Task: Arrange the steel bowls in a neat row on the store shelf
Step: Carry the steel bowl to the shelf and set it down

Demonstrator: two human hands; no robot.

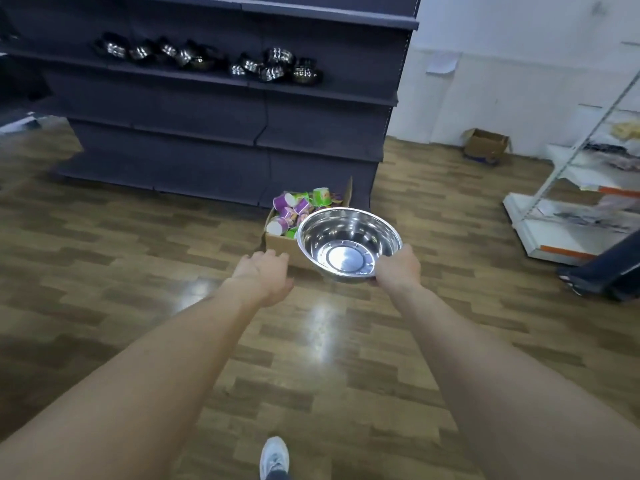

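Observation:
A shiny steel bowl (348,242) is held upright over the floor, its near right rim gripped by my right hand (398,268). To the bowl's left, my left hand (265,275) reaches forward with nothing in it, fingers loosely apart, a short gap away from the bowl. Ahead stands a dark store shelf (221,77). On its middle board lie several steel bowls in two untidy clusters, one on the left (156,51) and one on the right (277,65); some are tipped or stacked.
A cardboard box (280,242) of purple and green cups sits on the wooden floor at the shelf's foot, just behind the held bowl. A white wire rack (575,202) stands at the right, another cardboard box (485,145) by the wall. My shoe (274,457) shows below.

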